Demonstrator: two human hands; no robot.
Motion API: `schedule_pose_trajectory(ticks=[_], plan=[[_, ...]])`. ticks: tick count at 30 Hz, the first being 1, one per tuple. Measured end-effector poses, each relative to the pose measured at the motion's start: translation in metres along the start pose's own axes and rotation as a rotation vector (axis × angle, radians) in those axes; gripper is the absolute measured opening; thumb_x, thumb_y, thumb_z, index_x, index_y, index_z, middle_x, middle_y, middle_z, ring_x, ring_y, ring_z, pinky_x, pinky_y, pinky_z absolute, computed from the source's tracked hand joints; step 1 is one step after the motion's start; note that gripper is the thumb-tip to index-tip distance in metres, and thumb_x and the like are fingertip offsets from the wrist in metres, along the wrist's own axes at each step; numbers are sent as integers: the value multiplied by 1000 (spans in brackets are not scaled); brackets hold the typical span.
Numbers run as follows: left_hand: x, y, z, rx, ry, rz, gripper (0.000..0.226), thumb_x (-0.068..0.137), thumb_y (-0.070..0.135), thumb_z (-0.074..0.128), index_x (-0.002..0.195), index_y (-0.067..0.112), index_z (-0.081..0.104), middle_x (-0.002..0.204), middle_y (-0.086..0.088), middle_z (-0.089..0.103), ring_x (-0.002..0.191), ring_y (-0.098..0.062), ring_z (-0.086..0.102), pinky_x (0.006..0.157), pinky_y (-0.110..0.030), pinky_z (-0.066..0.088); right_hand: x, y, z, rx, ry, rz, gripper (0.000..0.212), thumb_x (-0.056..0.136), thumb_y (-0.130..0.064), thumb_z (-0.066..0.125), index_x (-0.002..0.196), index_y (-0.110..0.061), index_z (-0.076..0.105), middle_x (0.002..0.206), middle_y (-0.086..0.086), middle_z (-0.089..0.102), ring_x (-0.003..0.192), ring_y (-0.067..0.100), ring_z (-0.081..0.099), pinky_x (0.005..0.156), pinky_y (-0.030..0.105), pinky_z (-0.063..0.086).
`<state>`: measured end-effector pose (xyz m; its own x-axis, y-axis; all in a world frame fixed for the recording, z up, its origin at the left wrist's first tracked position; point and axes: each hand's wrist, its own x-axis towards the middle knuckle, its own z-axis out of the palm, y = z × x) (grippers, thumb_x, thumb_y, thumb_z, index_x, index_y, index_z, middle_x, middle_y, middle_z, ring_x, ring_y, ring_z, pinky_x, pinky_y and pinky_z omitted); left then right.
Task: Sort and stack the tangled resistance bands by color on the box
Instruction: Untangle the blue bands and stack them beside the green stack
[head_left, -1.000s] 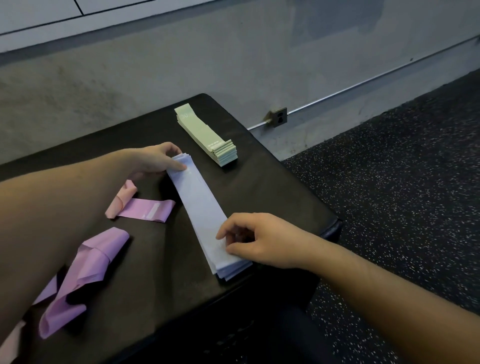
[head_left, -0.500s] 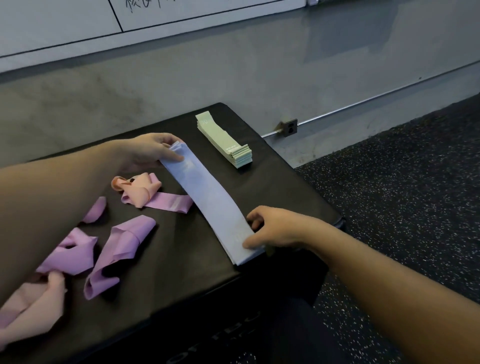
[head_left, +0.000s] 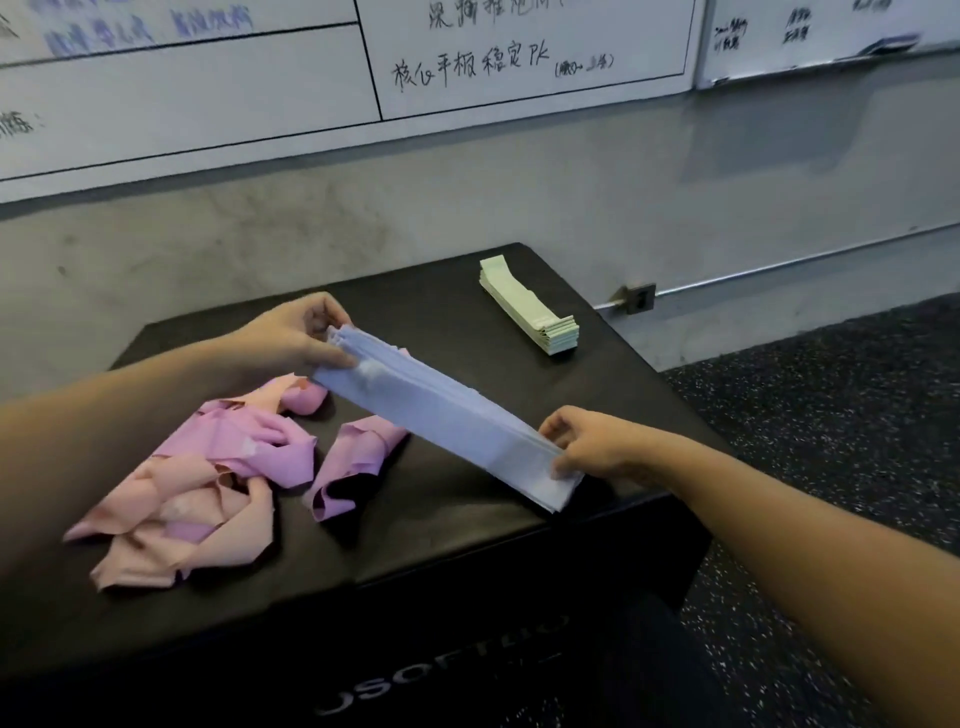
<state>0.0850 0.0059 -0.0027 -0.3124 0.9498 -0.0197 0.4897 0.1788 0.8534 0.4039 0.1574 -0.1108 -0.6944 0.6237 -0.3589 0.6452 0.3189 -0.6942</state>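
Fingers of both hands now pinch the blue stack of bands (head_left: 447, 415) at its ends: my left hand (head_left: 291, 338) grips the far end, my right hand (head_left: 592, 447) the near end. Half a second ago I saw the stack flat on the black box (head_left: 467, 540) under my fingertips; now it is tilted up on edge between the hands, its lower edge close to the box top. Green stack (head_left: 530, 306) sits unmoved at the far right corner. Pink and purple bands (head_left: 208, 483) lie tangled on the left.
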Motion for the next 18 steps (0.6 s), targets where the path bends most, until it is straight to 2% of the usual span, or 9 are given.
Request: schedule_pose_trajectory(ticks=[2,4,6,8,11,13,15,16,18], plan=[[-16,-11,2,32,-5,9,57,48,23,87,91,13,52,82,-6,63,71,-13,57,59,-20,48,-5,-2,-8,-107,60,-86,55,84,-3,62,133,-25,51,124,0,62,110,18,60,89,26,51],[-30,-18,10,115,-23,36,50,56,20,83,92,14,49,83,-5,58,69,-10,51,55,-18,43,-12,-3,-20,-256,112,-164,66,86,-3,55,146,-30,44,127,1,61,108,17,57,81,22,44],[-38,-27,23,239,-60,102,44,65,21,78,97,22,48,89,-6,56,72,-10,51,61,-23,44,-16,3,-32,-403,151,-220,70,89,-6,52,150,-37,38,128,6,61,114,23,54,88,28,41],[-42,-38,39,375,-94,187,51,77,13,75,107,42,46,95,-3,58,79,-10,56,69,-23,47,-20,13,-41,-529,177,-238,71,91,-10,52,153,-40,33,125,9,58,119,26,50,99,36,42],[-45,-54,71,474,-120,284,68,88,2,70,127,50,43,111,11,56,103,-1,55,90,-14,43,-23,29,-43,-721,213,-255,74,90,-15,52,155,-41,28,132,2,56,123,24,45,103,40,39],[-44,-67,89,567,-119,306,69,93,8,65,137,53,37,124,18,46,115,1,48,103,-18,38,-22,40,-37,-836,230,-254,71,92,-20,51,156,-39,26,136,-3,54,127,23,42,105,40,34],[-42,-80,99,706,-127,275,67,100,13,56,152,45,26,134,14,38,121,-5,41,110,-25,33,-20,48,-30,-884,288,-269,67,91,-26,43,156,-36,30,136,-2,54,130,26,41,112,41,28],[-42,-86,102,756,-125,264,66,103,15,51,157,37,21,141,10,35,125,-7,36,112,-21,26,-19,50,-27,-905,309,-281,68,87,-28,38,155,-34,33,136,-1,55,131,27,42,114,41,25],[-42,-92,104,796,-119,259,63,106,16,44,160,28,14,150,5,29,126,-4,26,106,-7,10,-19,56,-24,-953,321,-306,70,86,-35,29,156,-34,30,137,-1,54,130,27,44,115,42,26]])
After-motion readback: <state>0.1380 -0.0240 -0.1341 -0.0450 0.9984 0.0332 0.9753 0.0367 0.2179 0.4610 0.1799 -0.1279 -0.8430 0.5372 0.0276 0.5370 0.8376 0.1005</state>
